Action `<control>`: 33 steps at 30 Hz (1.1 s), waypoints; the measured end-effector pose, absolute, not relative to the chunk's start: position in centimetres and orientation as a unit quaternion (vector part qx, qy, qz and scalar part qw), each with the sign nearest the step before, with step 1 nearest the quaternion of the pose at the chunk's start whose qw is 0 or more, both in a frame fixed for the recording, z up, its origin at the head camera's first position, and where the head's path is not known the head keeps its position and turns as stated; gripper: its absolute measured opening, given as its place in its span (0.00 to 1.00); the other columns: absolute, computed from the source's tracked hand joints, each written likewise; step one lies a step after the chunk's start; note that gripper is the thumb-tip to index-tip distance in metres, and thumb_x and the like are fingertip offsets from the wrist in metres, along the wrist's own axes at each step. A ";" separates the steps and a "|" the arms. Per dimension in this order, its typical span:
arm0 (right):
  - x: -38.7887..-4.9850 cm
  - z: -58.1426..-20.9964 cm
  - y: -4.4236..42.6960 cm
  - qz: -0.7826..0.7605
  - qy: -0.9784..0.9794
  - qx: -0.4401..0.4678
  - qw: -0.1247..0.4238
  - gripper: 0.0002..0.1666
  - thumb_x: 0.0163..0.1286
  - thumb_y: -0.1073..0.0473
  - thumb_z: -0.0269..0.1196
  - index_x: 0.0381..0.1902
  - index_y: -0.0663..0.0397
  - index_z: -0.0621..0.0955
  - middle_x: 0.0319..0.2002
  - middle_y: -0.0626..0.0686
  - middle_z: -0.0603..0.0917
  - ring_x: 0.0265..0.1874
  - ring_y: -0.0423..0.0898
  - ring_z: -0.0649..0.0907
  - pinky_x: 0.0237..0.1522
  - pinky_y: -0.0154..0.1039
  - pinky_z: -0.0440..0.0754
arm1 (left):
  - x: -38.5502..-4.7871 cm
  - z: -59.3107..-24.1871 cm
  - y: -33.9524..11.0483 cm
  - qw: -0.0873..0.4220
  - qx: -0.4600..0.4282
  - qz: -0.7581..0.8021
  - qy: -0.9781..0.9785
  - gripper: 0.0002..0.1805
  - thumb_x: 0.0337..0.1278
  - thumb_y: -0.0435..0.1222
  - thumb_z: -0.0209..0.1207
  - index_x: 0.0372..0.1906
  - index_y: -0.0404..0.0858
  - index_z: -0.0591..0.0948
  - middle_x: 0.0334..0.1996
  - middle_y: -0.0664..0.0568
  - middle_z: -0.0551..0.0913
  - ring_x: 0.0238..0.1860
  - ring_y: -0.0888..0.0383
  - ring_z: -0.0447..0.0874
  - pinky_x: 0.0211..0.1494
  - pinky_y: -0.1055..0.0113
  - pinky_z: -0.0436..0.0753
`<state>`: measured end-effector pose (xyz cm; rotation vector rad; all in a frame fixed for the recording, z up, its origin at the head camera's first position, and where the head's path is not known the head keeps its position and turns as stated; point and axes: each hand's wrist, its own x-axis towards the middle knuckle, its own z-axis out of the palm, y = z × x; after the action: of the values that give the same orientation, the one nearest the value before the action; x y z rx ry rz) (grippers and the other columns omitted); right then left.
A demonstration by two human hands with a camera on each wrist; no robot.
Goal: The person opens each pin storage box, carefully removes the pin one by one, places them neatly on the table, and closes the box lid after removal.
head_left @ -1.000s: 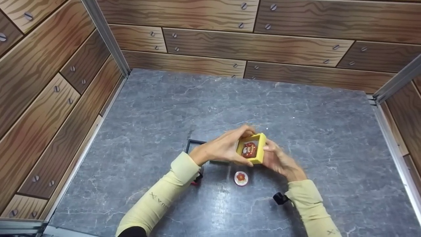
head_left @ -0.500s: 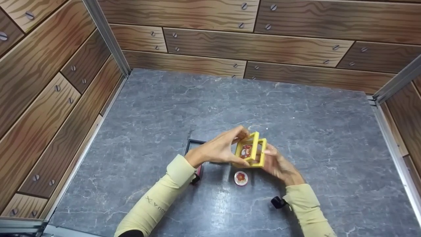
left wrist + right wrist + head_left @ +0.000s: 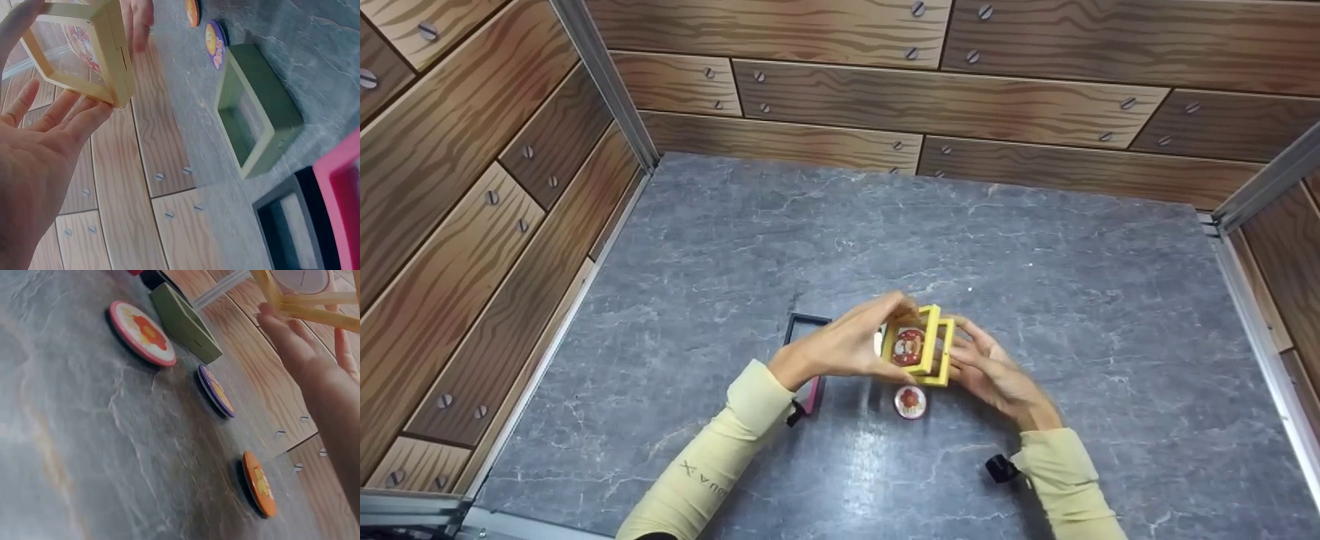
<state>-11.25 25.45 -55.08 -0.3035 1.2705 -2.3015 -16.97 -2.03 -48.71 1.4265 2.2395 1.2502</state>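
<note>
A yellow display frame [image 3: 932, 358] with clear windows is held off the table, its two halves parted at an angle. A round red badge [image 3: 909, 346] with a cartoon figure sits inside, behind the clear film. My left hand [image 3: 847, 341] grips the frame from the left, thumb below and fingers above. On the other side, my right hand [image 3: 997, 375] holds the edge of the right half between thumb and fingers. Just below the frame lies a white badge [image 3: 910, 403] with a red flower. The left wrist view shows the frame [image 3: 112, 56] close up.
A green frame [image 3: 264, 107], a dark frame [image 3: 312, 219] and a pink frame [image 3: 343, 208] stand on the grey marbled table [image 3: 735, 247]. A purple-rimmed badge [image 3: 216, 391] and an orange badge [image 3: 259, 484] lie nearby. Wood-patterned walls [image 3: 825, 97] surround the table.
The yellow frame's two halves have come apart, from looking closed a second ago. Both hands have shifted slightly left with it, and its right half stands lower than the other.
</note>
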 end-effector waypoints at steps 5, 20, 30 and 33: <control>-11.1 -55.5 25.3 -0.823 0.517 -0.105 0.212 0.29 0.78 0.74 0.52 0.70 0.44 0.70 0.68 0.48 0.78 0.64 0.48 0.85 0.74 0.47 0.80 | -16.9 -49.1 -3.0 0.111 0.458 0.423 0.774 0.47 0.43 0.46 0.83 0.66 0.36 0.70 0.61 0.43 0.82 0.61 0.50 0.83 0.73 0.62 0.83; -9.5 -54.9 23.1 -0.651 0.739 -0.092 0.145 0.42 0.71 0.63 0.70 0.78 0.62 0.67 0.72 0.66 0.77 0.61 0.42 0.84 0.60 0.35 0.88 | -15.9 -50.9 -5.9 0.147 0.411 0.472 0.766 0.52 0.43 0.48 0.83 0.72 0.41 0.68 0.70 0.47 0.77 0.72 0.48 0.79 0.79 0.61 0.77; -7.9 -54.5 20.9 -0.435 0.884 -0.149 0.086 0.61 0.49 0.41 0.84 0.76 0.55 0.72 0.68 0.62 0.80 0.63 0.60 0.82 0.65 0.61 0.84 | -13.9 -51.7 -8.2 0.148 0.375 0.472 0.784 0.61 0.42 0.45 0.83 0.81 0.48 0.59 0.74 0.48 0.74 0.75 0.50 0.75 0.83 0.57 0.72; -7.5 -54.5 20.7 -0.385 0.904 -0.177 0.055 0.59 0.46 0.39 0.85 0.72 0.58 0.75 0.66 0.60 0.82 0.63 0.58 0.80 0.67 0.61 0.81 | -13.2 -52.0 -8.7 0.159 0.370 0.470 0.785 0.63 0.43 0.43 0.83 0.82 0.47 0.57 0.75 0.51 0.73 0.76 0.49 0.74 0.83 0.55 0.72</control>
<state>-7.53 20.72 -54.52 -0.5381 2.7436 -1.1697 -13.19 -8.69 -52.03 1.0569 2.2449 1.3434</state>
